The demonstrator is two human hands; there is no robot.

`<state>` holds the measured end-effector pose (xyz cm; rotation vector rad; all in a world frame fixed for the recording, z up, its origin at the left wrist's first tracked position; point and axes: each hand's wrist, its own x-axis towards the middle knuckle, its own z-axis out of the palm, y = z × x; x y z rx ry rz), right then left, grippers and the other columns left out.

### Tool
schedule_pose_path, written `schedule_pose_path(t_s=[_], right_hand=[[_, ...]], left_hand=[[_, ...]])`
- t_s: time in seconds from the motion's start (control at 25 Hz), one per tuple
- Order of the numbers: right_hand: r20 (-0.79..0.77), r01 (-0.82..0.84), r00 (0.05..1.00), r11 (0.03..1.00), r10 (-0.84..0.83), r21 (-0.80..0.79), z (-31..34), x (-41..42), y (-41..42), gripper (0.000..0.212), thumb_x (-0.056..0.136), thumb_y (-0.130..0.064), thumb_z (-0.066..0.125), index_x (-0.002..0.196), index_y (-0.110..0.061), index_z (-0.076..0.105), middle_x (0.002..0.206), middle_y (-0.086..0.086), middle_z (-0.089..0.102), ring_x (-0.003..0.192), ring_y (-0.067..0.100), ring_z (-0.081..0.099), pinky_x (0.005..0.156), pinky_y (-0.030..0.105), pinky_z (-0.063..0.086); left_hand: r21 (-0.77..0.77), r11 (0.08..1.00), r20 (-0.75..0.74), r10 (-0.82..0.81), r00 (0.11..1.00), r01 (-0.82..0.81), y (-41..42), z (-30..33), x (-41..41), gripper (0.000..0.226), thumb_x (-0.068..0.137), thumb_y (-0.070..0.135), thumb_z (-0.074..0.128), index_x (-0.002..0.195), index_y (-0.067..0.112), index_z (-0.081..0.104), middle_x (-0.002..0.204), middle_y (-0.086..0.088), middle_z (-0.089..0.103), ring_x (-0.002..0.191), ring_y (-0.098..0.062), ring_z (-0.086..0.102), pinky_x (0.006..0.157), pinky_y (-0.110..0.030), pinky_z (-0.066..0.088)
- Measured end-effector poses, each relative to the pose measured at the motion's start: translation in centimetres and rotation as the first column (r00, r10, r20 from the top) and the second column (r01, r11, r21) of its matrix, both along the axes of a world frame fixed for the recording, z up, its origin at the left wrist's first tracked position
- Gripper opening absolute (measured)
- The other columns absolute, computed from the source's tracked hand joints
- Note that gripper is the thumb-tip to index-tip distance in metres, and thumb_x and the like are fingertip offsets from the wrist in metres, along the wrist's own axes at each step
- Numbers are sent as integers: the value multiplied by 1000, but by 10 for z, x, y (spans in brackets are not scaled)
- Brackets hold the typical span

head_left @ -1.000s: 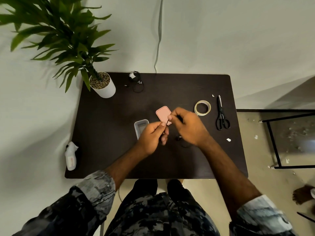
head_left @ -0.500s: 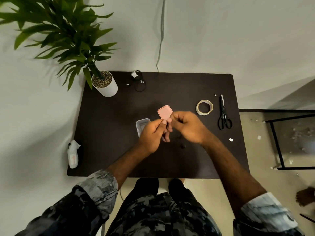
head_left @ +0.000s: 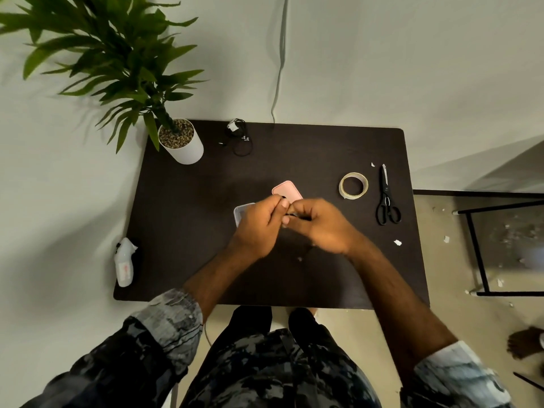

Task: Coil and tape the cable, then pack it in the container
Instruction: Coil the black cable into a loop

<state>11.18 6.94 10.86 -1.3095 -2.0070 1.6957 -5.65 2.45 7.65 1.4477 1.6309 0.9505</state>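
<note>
From the head camera, looking down at a dark surface (head_left: 182, 231), both hands meet above its middle. The left hand (head_left: 259, 228) has its fingers curled, thumb and forefinger pinching a thin black cable (head_left: 297, 217), of which only a short dark bit shows between the two hands; the rest is hidden by the fingers. The right hand (head_left: 322, 225) is curled too, fingertips pressed against the left hand's and gripping the same cable, though blur keeps the exact hold from being clear. A small dark end with a pale tip (head_left: 300, 258) lies or hangs just below the hands; which, I cannot tell. Partly behind the left hand lies the clear container (head_left: 242, 210), open side up, and just beyond the fingertips its pink lid (head_left: 290, 189) lies flat. To the right lie a tape roll (head_left: 353, 185) and, beside it, black scissors (head_left: 387, 198), apart from each other. A few paper scraps (head_left: 397, 242) lie near the right edge. At the far edge sits another cable bundle (head_left: 240, 136), with a potted plant (head_left: 181, 141) at the far left corner. A white bottle (head_left: 125, 262) lies at the left edge.
</note>
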Motion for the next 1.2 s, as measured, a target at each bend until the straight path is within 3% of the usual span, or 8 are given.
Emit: schedule_pose_path(t_s=[0.16,0.4,0.6,0.76,0.84,1.0,1.08,1.2], right_hand=[[-19,-110,994,991,111,76,24,3,20,21,100,-14,71,84,-1,74,76,2,78,70,8,72,73,26,55],[74,-11,997,998,6,63,26,14,40,22,98,-12,74,114,-13,58,58,-8,64,46,0,53,51,12,40],[-120,339,935,940,-333,40,-6,14,43,16,99,-11,73,92,-16,60,64,1,54,47,1,44,50,20,39],[27,232,973,973,-231,-4,-45,-5,-1,18,100,-17,63,83,-17,68,70,-12,66,60,-3,56,66,26,46],[101,115,988,993,-115,3,-39,-15,-21,30,106,-20,58,77,-21,68,60,-12,59,53,-1,50,60,27,41],[96,-48,994,998,43,49,-8,-16,-10,27,106,-24,61,83,-16,72,65,-9,59,56,0,50,60,21,40],[68,-76,995,992,70,101,3,-11,9,24,103,-24,63,81,-18,71,72,-7,71,67,1,64,71,28,51],[33,-58,998,990,55,130,9,0,34,27,101,-28,66,78,-14,72,76,1,79,78,20,78,85,46,60]], left_hand=[[-203,979,279,78,957,-20,5,10,10,39,109,23,41,89,-1,65,66,-12,70,62,-22,70,59,-35,58],[-361,911,302,-85,949,197,1,11,-5,41,110,19,37,87,3,67,54,2,63,52,-18,60,51,-27,48],[-419,857,835,233,498,301,-9,20,5,44,108,31,34,75,8,53,52,-1,40,46,-16,43,49,-28,36],[-350,919,927,311,210,182,1,32,6,48,109,36,31,91,7,64,79,-12,71,76,-23,72,67,-31,58],[-342,940,889,320,327,11,9,25,5,46,110,29,32,102,-2,65,98,-25,74,91,-28,76,75,-33,61],[-132,978,410,203,889,-163,13,-2,-5,36,108,22,45,101,-3,70,92,-14,77,87,-19,76,78,-32,60],[-89,994,282,84,956,-61,9,-4,-4,33,107,19,46,91,1,68,76,-4,72,70,-12,69,67,-30,56],[-197,980,414,84,906,-1,10,2,11,36,109,15,40,81,4,61,59,-6,60,55,-18,61,54,-33,51]])
